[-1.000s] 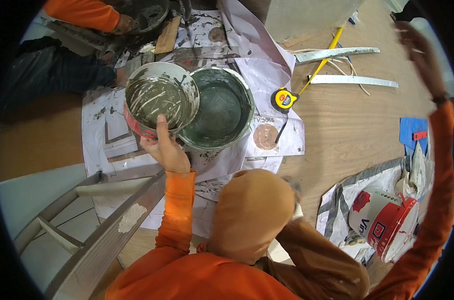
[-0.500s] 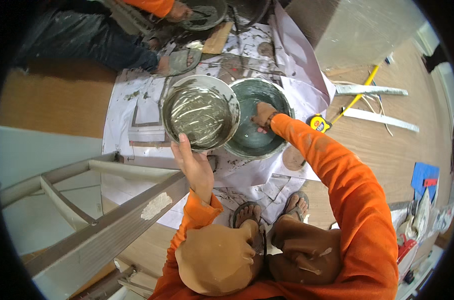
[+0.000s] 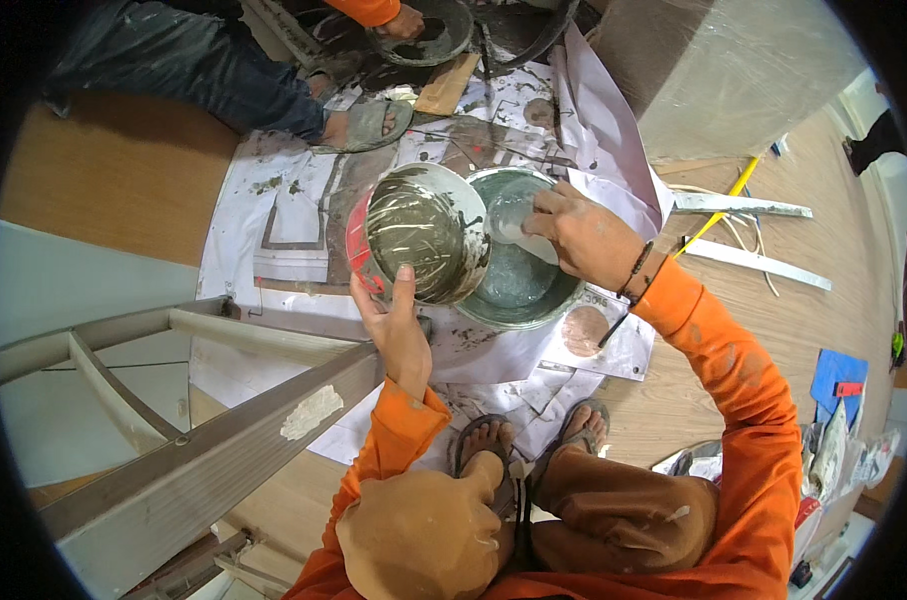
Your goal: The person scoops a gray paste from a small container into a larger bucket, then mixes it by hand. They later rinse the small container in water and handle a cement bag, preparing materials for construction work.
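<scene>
My left hand (image 3: 398,335) grips the rim and side of a mortar-smeared bucket (image 3: 414,235), white with a red patch outside. That bucket leans toward a second bucket (image 3: 519,312) standing against its right side, with cloudy water inside. Above the water my right hand (image 3: 594,238) is closed on a translucent plastic cup (image 3: 514,208), tilted toward the smeared bucket. How full the cup is, I cannot tell. Grey streaks coat the smeared bucket's inside.
Stained paper sheets (image 3: 294,215) cover the floor. A ladder (image 3: 214,440) stands at the left. Across from me, a co-worker's hand (image 3: 404,22) is at a dark basin (image 3: 434,40). Metal strips (image 3: 759,262) and a yellow tape blade (image 3: 719,215) lie at the right.
My right hand has risen out of the water bucket and now shows the cup. The smeared bucket has tipped toward the right, baring its red side.
</scene>
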Motion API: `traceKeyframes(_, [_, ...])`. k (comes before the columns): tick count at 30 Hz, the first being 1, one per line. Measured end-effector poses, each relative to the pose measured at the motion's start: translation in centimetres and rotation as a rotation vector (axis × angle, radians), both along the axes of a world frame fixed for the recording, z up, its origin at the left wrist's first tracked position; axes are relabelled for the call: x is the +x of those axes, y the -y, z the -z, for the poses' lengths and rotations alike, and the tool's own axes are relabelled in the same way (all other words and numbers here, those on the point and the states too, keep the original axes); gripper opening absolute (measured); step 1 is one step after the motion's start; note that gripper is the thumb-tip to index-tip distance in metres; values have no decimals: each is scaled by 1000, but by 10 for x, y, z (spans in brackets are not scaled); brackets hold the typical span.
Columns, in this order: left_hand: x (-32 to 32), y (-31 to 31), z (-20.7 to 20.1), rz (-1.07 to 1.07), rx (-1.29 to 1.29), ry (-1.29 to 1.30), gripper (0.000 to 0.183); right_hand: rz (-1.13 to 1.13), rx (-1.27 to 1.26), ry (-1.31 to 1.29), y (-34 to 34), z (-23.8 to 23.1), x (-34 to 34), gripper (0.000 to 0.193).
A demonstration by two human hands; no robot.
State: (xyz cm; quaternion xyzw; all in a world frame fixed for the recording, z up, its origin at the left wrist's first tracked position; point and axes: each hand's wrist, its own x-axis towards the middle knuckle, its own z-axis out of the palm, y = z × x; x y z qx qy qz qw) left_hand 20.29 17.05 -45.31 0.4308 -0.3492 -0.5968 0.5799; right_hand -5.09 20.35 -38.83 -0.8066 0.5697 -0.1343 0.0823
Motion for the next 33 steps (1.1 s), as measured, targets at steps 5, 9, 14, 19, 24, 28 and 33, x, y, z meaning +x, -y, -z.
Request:
traceKeyframes(5, [-9,-3,14,92,108,-192,60,-182,-65,-95,15,-30,14,32])
traceKeyframes(9, [-13,-8,8,105,154,-252,60,-195,132,-190,28,-27,34,26])
traceKeyframes(14, [-15,-10,18,35,217,-200,61,-231,65,-223,32,-14,48,15])
traceKeyframes(19, [-10,-13,18,66,145,-250,65,-228,135,-237,44,-33,42,20])
traceKeyframes(24, [-6,-22,9,-120,62,-232,69,-116,65,-43,39,-48,11,25])
traceKeyframes(28, [-7,-25,0,-148,-12,-227,69,16,159,0,28,-16,-13,23])
traceKeyframes(33, [-7,-26,-2,-152,49,-234,62,54,453,-46,25,41,-3,26])
